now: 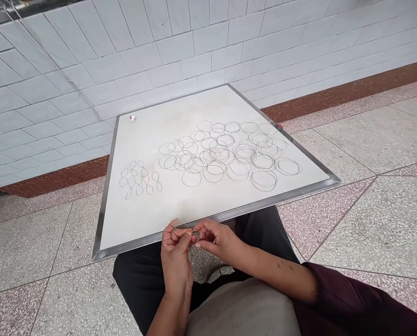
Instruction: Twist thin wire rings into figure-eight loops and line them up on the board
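Just off the table's near edge, my left hand pinches a thin wire loop between thumb and fingers. A tan wrap shows at one of its fingertips. My right hand closes on the same wire from the other side, its fingertips almost meeting the left ones. A small dark greenish patch shows between the hands; what it is I cannot make out. Beyond them, many thin wire rings lie overlapping on the white tabletop. To their left are several wire figure-eights, each with two small loops.
A metal strip edges the tabletop. At its far left corner sits a small white and red object. Behind the table stands a white tiled wall. My knees are under the near edge, above a speckled stone floor.
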{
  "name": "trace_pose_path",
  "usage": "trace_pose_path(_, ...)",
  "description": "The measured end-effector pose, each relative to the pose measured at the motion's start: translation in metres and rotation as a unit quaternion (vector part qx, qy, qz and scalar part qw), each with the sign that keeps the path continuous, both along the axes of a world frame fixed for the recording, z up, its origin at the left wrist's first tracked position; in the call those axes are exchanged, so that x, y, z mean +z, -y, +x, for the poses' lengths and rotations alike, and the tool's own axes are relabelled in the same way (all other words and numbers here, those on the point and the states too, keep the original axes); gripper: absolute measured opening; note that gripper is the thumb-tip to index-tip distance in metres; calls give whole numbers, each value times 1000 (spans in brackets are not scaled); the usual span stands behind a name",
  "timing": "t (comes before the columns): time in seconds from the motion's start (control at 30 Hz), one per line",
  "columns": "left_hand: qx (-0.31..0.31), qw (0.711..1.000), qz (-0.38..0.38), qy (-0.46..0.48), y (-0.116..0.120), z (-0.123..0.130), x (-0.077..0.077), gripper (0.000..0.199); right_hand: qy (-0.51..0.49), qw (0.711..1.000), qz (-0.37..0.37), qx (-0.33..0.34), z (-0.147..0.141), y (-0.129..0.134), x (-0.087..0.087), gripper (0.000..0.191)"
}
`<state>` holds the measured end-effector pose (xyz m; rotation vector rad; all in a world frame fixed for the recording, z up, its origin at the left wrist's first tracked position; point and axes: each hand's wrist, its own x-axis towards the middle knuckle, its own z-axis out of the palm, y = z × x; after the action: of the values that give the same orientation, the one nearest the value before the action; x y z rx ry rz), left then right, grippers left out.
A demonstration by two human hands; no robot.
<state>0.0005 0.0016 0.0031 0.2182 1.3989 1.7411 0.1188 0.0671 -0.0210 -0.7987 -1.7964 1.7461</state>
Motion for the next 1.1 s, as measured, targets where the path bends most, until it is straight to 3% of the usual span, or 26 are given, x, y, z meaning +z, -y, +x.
trace_pose_path(0.13,4,1000,0,4,-1,2,0,47,0,999,33,-15,-1,2,-3,19)
trace_pose_path(0.33,-16,999,-7,-31,0,2,0,48,-30,999,-14,-22,-1,1,-5,17)
trace_pose_path(0.6,-6,1000,7,-18,-1,-1,-5,49,-10,999,7,-30,-4,3,-8,16)
trace_pose_path(0.8,-37,999,-3,-4,-2,-4,-1,51,-67,994,-86,-16,-3,-1,-6,21)
trace_pose_path(1.1,-58,998,8,-6,-1,-5,0,48,-113,982,-149,-14,-4,-4,-5,31)
